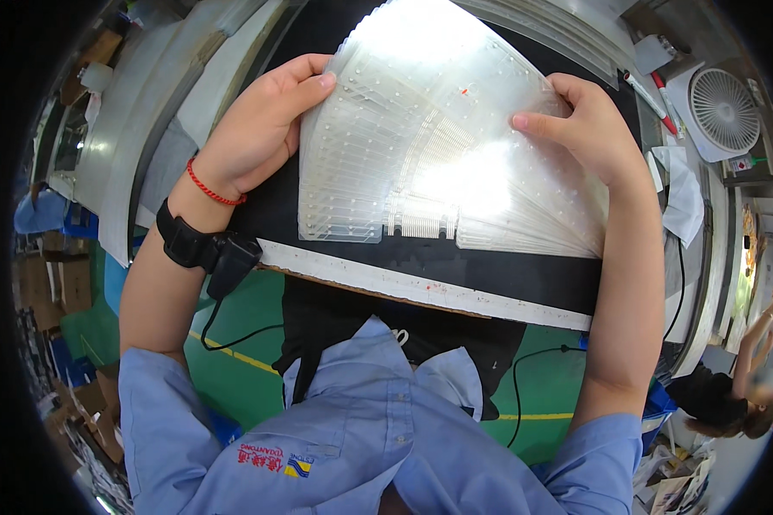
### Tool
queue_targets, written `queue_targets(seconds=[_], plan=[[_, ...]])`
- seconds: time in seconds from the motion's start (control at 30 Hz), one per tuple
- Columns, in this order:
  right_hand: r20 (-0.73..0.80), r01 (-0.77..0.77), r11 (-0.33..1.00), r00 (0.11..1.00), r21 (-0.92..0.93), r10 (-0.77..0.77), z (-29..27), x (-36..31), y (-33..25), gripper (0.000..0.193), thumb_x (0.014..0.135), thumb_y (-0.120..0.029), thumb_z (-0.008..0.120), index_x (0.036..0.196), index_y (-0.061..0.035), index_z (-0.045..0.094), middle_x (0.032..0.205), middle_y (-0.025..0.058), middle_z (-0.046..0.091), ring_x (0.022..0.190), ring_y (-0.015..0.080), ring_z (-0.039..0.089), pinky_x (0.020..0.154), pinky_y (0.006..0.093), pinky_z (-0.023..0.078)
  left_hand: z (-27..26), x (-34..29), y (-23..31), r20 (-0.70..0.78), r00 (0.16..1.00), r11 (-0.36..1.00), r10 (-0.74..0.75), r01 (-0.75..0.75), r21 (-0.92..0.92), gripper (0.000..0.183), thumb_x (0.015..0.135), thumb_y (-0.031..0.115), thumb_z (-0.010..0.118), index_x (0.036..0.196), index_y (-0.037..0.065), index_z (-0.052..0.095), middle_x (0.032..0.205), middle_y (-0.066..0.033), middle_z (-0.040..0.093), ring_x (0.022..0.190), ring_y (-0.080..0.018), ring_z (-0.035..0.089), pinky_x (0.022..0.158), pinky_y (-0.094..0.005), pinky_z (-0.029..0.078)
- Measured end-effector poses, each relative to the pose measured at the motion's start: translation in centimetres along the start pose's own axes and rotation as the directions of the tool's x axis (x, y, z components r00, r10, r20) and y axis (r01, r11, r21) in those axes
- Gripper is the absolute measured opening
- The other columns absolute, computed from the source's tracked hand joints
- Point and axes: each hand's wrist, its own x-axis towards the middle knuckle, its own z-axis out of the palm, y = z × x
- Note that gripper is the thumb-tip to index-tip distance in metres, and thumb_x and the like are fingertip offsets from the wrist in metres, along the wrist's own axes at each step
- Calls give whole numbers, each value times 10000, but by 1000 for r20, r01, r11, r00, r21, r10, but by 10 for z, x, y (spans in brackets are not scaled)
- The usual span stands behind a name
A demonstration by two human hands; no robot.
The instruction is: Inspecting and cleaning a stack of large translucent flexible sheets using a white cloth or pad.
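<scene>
A fanned stack of clear plastic film sheets (361, 163), with small dots and fine printed lines, spreads over the black work surface. Bright glare hides part of its top sheet. My left hand (270, 120) grips the stack's left edge, thumb on top and fingers curled beneath. At the right edge, my right hand (584, 129) pinches the sheets, its thumb lying on the upper face. Several tabs with thin lines stick out at the stack's near side. A red cord and a black strap with a small device (232, 262) circle my left wrist and forearm.
The black work surface (524, 279) ends in a white front edge (421, 287). To the right lie a white marker (648, 99), a red marker (664, 101) and a white fan (723, 112). Stacked pale sheets (159, 112) stand left. Another person (730, 395) is at the far right.
</scene>
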Motion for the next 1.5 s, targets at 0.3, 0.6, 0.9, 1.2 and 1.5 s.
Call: queue_targets(seconds=[0.3, 0.6, 0.9, 1.2, 1.5], plan=[[-23, 29, 999, 999, -44, -30, 0, -3, -2, 390, 720, -319, 838, 871, -1, 669, 705, 61, 631, 619, 128, 589, 599, 294, 484, 0, 0, -3, -28, 1000, 997, 2, 0, 73, 363, 1063, 259, 453, 1322, 15, 521, 1190, -85, 642, 1101, -128, 618, 970, -280, 498], [-71, 48, 999, 996, -12, -49, 1, -1, 4, 427, 700, -325, 863, 919, -5, 685, 728, 59, 648, 629, 123, 604, 613, 276, 483, 1, 1, -4, -42, 998, 999, 38, -37, 20, 341, 1057, 255, 469, 1295, 21, 537, 1180, -74, 641, 1087, -124, 614, 954, -271, 502], [-78, 20, 999, 997, -47, -24, 0, 1, 8, 421, 671, -326, 877, 886, -15, 691, 695, 47, 638, 595, 120, 586, 591, 270, 459, -1, 1, -5, -38, 999, 996, 11, -8, 93, 309, 1049, 298, 496, 1206, 44, 576, 1100, -35, 660, 1020, -77, 617, 927, -252, 489], [-71, 36, 999, 997, 19, -35, 1, 1, 8, 403, 682, -308, 874, 888, -13, 692, 701, 43, 645, 599, 116, 591, 592, 273, 463, 8, -1, -4, -80, 997, 995, 18, -10, 97, 391, 1060, 285, 464, 1307, -10, 539, 1151, -101, 655, 1060, -130, 627, 941, -270, 499], [-65, 25, 993, 998, 119, -18, -4, 1, 9, 394, 690, -256, 873, 940, -4, 701, 740, 45, 674, 627, 111, 619, 624, 256, 482, 5, 1, -3, -67, 998, 999, -3, 5, 36, 414, 1067, 258, 438, 1376, -13, 490, 1219, -121, 635, 1116, -140, 625, 962, -281, 517]])
